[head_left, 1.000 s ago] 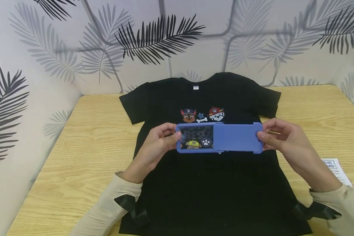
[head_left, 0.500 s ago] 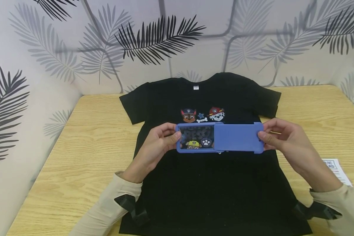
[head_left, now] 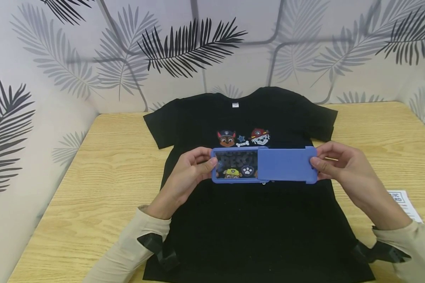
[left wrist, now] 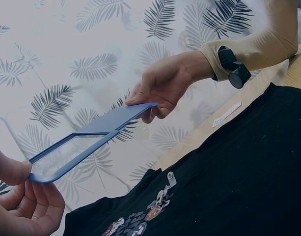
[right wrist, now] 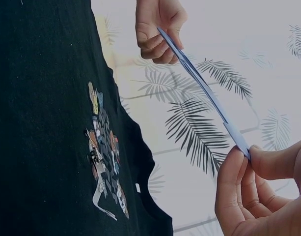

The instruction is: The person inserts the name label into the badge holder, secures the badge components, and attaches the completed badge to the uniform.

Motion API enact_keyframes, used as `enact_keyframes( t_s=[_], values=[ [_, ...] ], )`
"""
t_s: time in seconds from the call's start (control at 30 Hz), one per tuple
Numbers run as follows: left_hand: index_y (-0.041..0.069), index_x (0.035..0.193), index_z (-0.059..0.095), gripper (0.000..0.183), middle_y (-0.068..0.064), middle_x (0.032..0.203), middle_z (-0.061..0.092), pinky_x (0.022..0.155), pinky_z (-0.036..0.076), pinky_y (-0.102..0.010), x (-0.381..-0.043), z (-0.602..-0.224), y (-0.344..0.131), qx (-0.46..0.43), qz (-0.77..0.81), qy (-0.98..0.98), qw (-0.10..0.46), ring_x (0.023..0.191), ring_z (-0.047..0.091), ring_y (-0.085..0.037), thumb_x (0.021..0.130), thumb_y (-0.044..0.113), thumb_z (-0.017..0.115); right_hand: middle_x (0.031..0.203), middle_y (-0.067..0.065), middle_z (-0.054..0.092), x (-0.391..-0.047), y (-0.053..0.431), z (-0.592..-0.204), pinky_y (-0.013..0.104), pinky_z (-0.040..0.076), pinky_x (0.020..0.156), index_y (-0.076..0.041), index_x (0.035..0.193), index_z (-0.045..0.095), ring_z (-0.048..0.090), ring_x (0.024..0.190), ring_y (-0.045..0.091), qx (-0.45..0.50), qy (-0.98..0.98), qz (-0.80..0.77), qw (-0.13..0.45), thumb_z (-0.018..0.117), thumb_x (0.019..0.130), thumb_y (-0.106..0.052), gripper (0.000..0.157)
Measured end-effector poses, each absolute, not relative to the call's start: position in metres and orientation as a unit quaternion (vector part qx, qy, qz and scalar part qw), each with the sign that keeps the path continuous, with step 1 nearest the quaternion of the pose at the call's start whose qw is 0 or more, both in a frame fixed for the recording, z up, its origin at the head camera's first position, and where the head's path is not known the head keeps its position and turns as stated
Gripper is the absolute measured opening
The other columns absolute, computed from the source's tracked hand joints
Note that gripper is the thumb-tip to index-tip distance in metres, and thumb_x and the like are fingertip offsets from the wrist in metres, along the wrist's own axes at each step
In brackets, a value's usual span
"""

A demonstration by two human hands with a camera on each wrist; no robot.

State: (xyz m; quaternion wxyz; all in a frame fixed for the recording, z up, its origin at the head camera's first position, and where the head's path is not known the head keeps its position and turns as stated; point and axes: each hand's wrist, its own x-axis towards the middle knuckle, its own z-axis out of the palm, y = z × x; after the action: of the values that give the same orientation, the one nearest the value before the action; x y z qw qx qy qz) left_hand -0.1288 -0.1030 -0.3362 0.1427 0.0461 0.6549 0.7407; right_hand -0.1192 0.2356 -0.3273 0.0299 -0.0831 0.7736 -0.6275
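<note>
Head view: the left hand pinches one end of a blue frame; the right hand pinches the outer end of a panel overlapping it and jutting rightward. Both are held above a black shirt spread on the table. Paper lies beside the shirt, near the right wrist.

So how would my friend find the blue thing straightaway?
Find the yellowish table, then the black T-shirt on it. Above that, left hand and right hand hold opposite ends of the blue case. Only it has a clear window beside a solid blue panel.
</note>
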Motion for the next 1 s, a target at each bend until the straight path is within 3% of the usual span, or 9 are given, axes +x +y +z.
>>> enact_keyframes(
  t_s=[1.0],
  values=[
    [-0.007,0.114,0.053,0.020,-0.008,0.094,0.059,0.082,0.052,-0.033,-0.1271,-0.3367,-0.1034,0.050,0.742,0.655,0.137,0.092,0.057,-0.026,0.096,0.001,0.054,0.093,-0.003,0.066,-0.1194,0.2379,-0.3294,0.023,0.054,0.064,-0.008,0.096,0.063,0.066,0.071,0.014,-0.083,0.777,-0.623,0.025,0.064,0.091,-0.001,0.010]
  ],
)
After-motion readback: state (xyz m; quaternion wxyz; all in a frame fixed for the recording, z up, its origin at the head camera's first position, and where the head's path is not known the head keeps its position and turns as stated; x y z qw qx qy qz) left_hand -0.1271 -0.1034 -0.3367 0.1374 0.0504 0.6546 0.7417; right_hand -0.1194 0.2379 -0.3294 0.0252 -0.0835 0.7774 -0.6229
